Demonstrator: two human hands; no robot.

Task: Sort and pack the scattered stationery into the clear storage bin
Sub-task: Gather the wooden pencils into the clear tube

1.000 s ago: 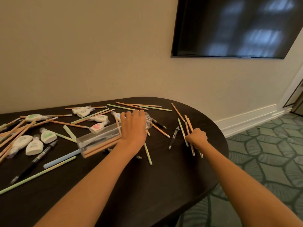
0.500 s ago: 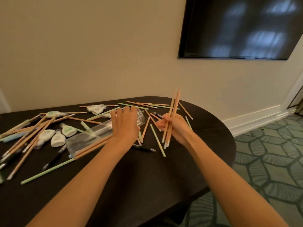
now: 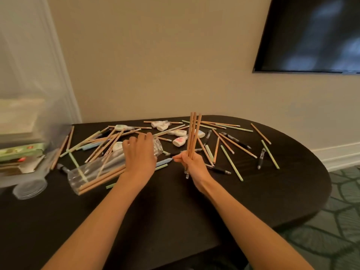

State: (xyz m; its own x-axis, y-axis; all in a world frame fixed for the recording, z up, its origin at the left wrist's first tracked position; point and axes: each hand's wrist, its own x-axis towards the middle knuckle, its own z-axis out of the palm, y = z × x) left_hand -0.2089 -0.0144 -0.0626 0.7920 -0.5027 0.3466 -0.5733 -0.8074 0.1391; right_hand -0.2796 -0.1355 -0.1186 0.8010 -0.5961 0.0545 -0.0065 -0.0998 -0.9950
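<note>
Stationery (image 3: 231, 163) mostly lay loose along the table's (image 3: 175, 211) far edge; right hand (image 3: 194, 166) gripped upright pencils (image 3: 192, 133), left hand (image 3: 139, 156) clasped a part-filled clear tube (image 3: 91, 172)

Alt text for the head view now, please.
The right hand grips a bunch of orange pencils upright above a dark table, while the left hand holds a clear container lying on its side among scattered pencils, pens and correction tapes.

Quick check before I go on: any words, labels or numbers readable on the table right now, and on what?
Nothing is readable.
The green box: red mark, print blurred.
The white tape dispensers: coloured labels, too small.
The black pens: barrel print too small.
</note>
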